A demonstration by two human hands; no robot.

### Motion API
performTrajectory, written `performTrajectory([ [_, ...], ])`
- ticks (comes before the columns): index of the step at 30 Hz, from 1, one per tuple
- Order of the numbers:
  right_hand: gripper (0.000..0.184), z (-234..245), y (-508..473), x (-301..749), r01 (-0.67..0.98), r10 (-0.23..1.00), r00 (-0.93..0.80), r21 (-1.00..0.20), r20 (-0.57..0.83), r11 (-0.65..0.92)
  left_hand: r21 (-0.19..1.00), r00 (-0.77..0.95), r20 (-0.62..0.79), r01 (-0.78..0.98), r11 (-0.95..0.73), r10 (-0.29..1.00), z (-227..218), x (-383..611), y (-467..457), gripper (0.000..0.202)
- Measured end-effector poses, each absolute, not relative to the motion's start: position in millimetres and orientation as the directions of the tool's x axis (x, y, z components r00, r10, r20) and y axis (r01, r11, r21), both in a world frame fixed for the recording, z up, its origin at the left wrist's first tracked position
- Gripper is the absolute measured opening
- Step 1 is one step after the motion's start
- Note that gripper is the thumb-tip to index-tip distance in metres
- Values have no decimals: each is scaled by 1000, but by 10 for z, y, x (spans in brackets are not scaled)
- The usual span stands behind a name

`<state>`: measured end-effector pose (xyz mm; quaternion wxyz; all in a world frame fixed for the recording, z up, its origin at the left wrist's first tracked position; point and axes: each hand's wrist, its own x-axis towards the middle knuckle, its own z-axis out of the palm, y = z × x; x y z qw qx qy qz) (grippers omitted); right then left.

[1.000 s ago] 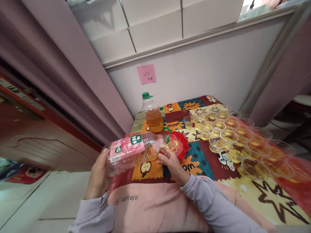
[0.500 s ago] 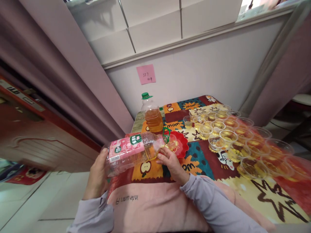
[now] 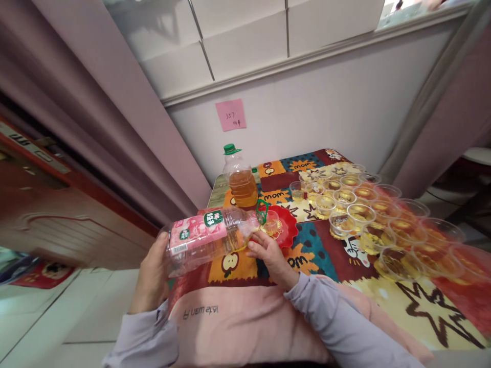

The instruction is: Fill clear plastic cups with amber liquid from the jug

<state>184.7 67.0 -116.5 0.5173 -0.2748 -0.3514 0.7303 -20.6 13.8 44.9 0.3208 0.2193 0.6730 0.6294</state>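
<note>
My left hand [image 3: 150, 273] grips the base of a clear plastic bottle with a pink label [image 3: 209, 236]. The bottle lies almost level, neck to the right, with a little yellow liquid near the neck. Its mouth is over a small clear cup [image 3: 270, 222] standing in a red dish [image 3: 287, 227]. My right hand [image 3: 268, 251] has its fingers closed under the bottle's neck, just in front of the dish.
A second bottle with a green cap [image 3: 240, 179], half full of amber liquid, stands upright behind the dish. Several clear cups of yellow liquid [image 3: 364, 214] fill the right side of the table with the patterned cloth [image 3: 406, 301]. A pink note [image 3: 230, 115] is stuck on the wall.
The bottle, both hands and the cups hold almost the same places. Only the view has shifted slightly.
</note>
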Motion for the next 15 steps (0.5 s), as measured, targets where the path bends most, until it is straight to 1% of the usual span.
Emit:
performTrajectory([
  [5, 71, -1179, 676, 1839, -566, 951, -304, -792, -57, -229, 988, -702, -152, -98, 117, 696, 461, -195, 136, 24],
  [9, 69, -1169, 670, 1840, -562, 951, -305, -798, -44, -217, 987, -708, -155, -89, 130, 689, 482, -182, 136, 21],
  [15, 71, -1139, 656, 1848, -559, 951, -305, -799, -47, -219, 988, -703, -153, -90, 126, 694, 475, -194, 135, 17],
])
